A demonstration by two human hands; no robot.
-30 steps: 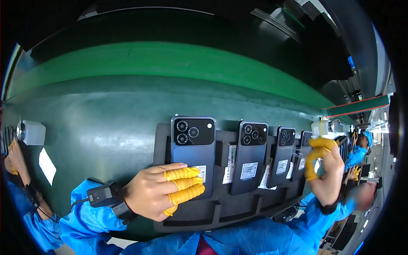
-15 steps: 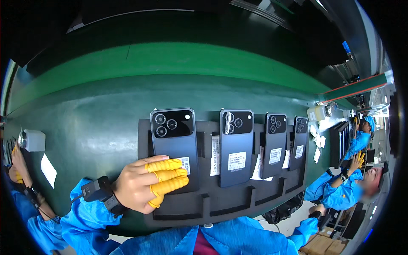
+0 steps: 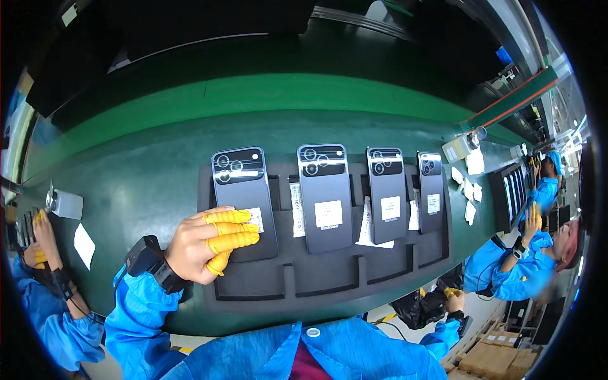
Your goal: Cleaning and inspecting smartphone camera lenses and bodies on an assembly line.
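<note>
My left hand (image 3: 206,244), with yellow finger cots on several fingers, lies across the lower back of the leftmost smartphone (image 3: 244,190). Its fingers rest flat on the phone over the white label. Three more dark smartphones, one in the middle (image 3: 326,193), one right of it (image 3: 386,190) and one at the far right (image 3: 430,187), lie camera side up in a black foam tray (image 3: 329,301). Each bears a white label. Low on the right, my right hand (image 3: 454,302) is at a black plastic bag (image 3: 421,310) beside the table; its grip is hidden.
White slips (image 3: 297,212) stick out between the phones. A bottle (image 3: 66,204) and white paper (image 3: 83,246) lie left; another bottle (image 3: 459,149) and crumpled tissues (image 3: 468,190) lie right. Co-workers' hands (image 3: 44,237) are at left, others at right by a black tray (image 3: 506,202).
The view has shifted, so the tray and phones appear higher and farther left. My right hand has moved left onto the black bag. My left hand stays on the leftmost phone.
</note>
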